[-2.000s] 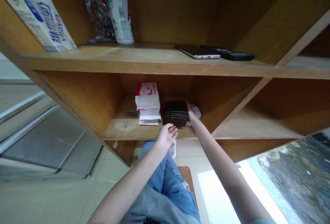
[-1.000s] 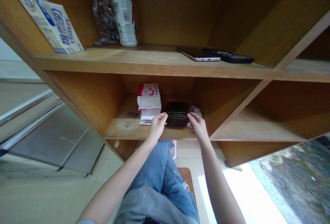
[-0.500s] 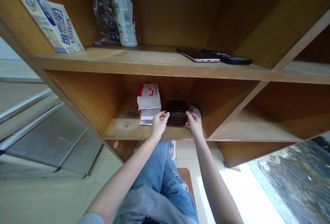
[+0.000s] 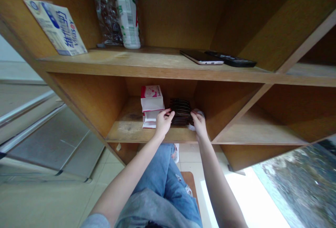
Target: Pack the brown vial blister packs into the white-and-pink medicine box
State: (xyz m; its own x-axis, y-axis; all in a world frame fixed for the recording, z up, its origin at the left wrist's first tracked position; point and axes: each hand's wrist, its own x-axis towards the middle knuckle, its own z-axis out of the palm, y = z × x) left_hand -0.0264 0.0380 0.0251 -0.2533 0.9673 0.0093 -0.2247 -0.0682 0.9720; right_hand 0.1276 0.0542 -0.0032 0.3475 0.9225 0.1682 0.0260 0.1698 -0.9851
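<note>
On the lower shelf stands a stack of thin dark packets (image 4: 180, 112), their exact kind too dim to make out. My left hand (image 4: 164, 120) is closed at the stack's left side, thumb and fingers pinching its edge. My right hand (image 4: 198, 121) pinches the right edge in the same way. Left of the stack, close by my left hand, are white and pink cardboard boxes (image 4: 152, 102), one on another. A whitish rounded item (image 4: 192, 127) lies partly hidden behind and under my right hand.
Above, the upper shelf holds a Vitasoy carton (image 4: 59, 28), a white bottle (image 4: 127, 18), clear plastic packaging (image 4: 106, 14), a phone (image 4: 201, 57) and a black handheld device (image 4: 232, 59). A wooden divider (image 4: 240, 116) bounds the compartment on the right.
Both hands stay at the stack's sides and have shifted slightly. The upper packets now sit a little askew to the lower ones. The camera view has moved slightly.
</note>
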